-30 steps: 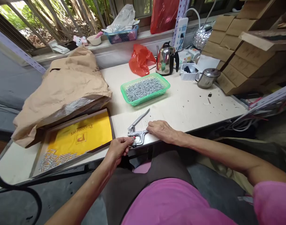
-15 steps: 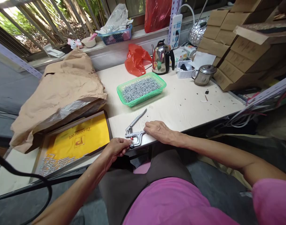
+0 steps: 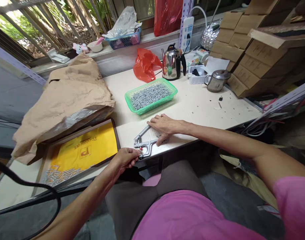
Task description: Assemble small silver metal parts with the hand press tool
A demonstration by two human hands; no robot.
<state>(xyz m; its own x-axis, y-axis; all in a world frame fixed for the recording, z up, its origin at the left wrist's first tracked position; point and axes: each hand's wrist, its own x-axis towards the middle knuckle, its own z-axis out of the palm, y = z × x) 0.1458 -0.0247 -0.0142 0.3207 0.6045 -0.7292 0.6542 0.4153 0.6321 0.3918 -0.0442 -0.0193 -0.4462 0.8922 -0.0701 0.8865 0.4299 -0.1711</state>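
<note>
A pair of grey snap fastener pliers (image 3: 148, 144) lies at the front edge of the table, its handles apart, with a spring and a red piece by its jaw. My left hand (image 3: 125, 157) is closed in a pinch at that jaw; whatever sits between the fingertips is too small and covered to make out. Across the two handles lies my right hand (image 3: 164, 126), its fingers over the upper handle and its thumb at the end of the lower one. Beyond the pliers stands a green plastic basket (image 3: 152, 107) full of small silvery metal pieces (image 3: 150, 95).
On the left, a shallow box holds a yellow printed sheet (image 3: 100, 140) and loose metal pieces (image 3: 60, 175), beside a large brown paper bag (image 3: 75, 86). A kettle (image 3: 171, 63), red plastic bag (image 3: 145, 65), metal pot (image 3: 216, 81) and stacked cartons (image 3: 257, 63) stand behind.
My right hand has moved from the end of the lower handle up and over the upper handle, its fingers spreading. The left hand stays at the jaw.
</note>
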